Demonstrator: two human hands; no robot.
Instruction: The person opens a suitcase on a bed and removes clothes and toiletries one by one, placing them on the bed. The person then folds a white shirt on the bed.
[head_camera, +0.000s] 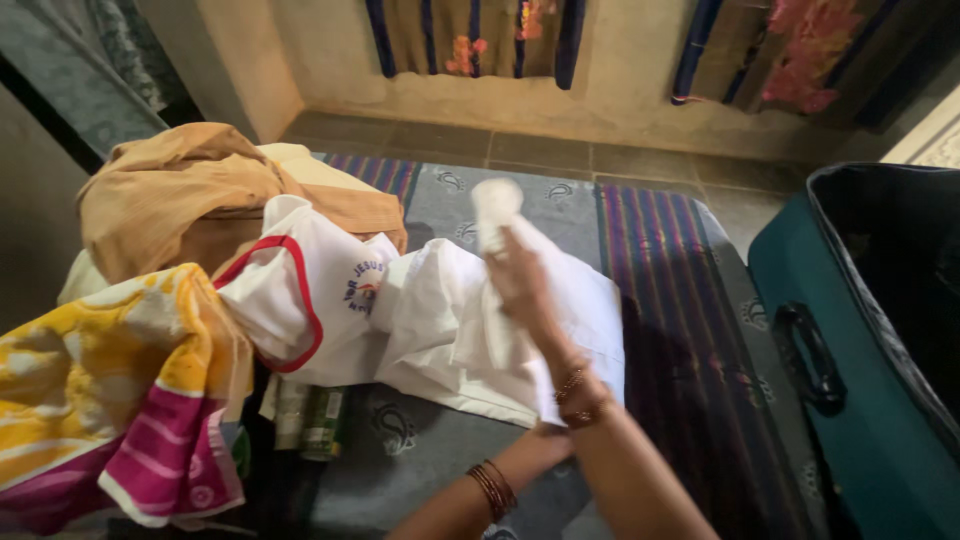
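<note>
Striped purple and grey bedding (640, 260) covers the surface under my arms, with a tiled floor and a plastered wall beyond it. At my right stands an open teal suitcase (850, 400), its dark inside facing up. To my left lies a heap of clothes: a tan garment (190, 190) on top, a white shirt with red trim (300, 290) beside it, and a yellow and pink towel (110, 390) nearest me. Two small containers (312, 420) lie on the bedding just under the shirt's edge.

My right hand (520, 275) is raised over the white cloth (450, 330) in the middle of the bedding, fingers closed around a bunched end of it that stands up above my knuckles. My left hand (548, 440) is tucked under my right forearm at the cloth's near edge; I cannot tell whether its fingers are pinching the hem or only resting there.

By my reading, I am in the midst of folding this cloth: one end is lifted and the rest is spread loosely, creased, touching the red-trimmed shirt. The next move, as I judge it, calls for laying the lifted end down evenly over the flat part, keeping the near hem pinned so nothing slides, and keeping clear of the shirt next to it.
</note>
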